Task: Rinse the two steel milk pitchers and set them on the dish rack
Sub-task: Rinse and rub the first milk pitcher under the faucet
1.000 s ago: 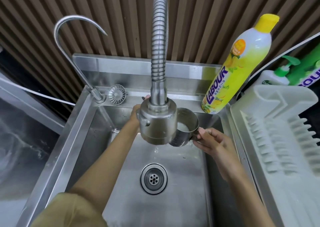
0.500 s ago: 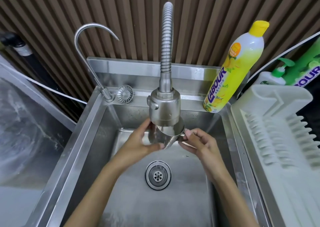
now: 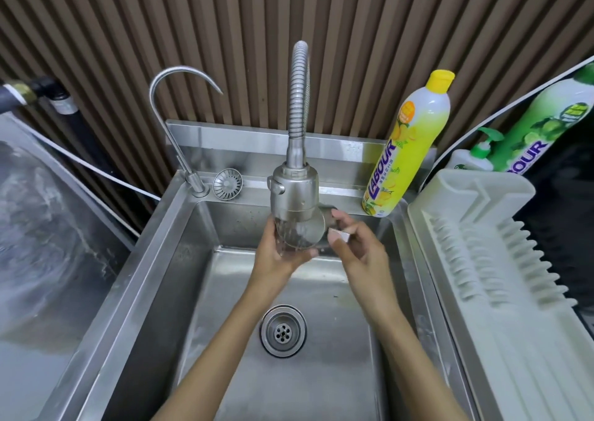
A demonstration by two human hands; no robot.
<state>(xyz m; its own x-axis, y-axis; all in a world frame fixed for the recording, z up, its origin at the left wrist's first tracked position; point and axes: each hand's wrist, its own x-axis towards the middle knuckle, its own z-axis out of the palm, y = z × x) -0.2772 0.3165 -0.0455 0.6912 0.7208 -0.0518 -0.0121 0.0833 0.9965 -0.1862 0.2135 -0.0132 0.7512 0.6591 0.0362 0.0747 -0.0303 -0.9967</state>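
One steel milk pitcher (image 3: 305, 232) is tilted on its side under the spray head (image 3: 294, 194) of the flexible tap, above the steel sink (image 3: 180, 259). Water runs from the head onto it. My left hand (image 3: 278, 253) cups the pitcher from the left and below, thumb along its lower edge. My right hand (image 3: 356, 243) holds it from the right, fingers curled at the handle side. The spray head hides the pitcher's top. No second pitcher shows. The white dish rack (image 3: 491, 259) lies to the right of the sink with nothing on it.
A thin curved tap (image 3: 180, 99) and a loose strainer (image 3: 227, 184) stand on the sink's back ledge. A yellow dish soap bottle (image 3: 408, 150) leans at the back right corner. Green bottles (image 3: 527, 137) stand behind the rack. The drain (image 3: 283, 330) is in the basin floor.
My left hand came from behind the tap to the pitcher's left side. The pitcher moved under the spray head and tipped on its side. The camera view pulled back and rose.
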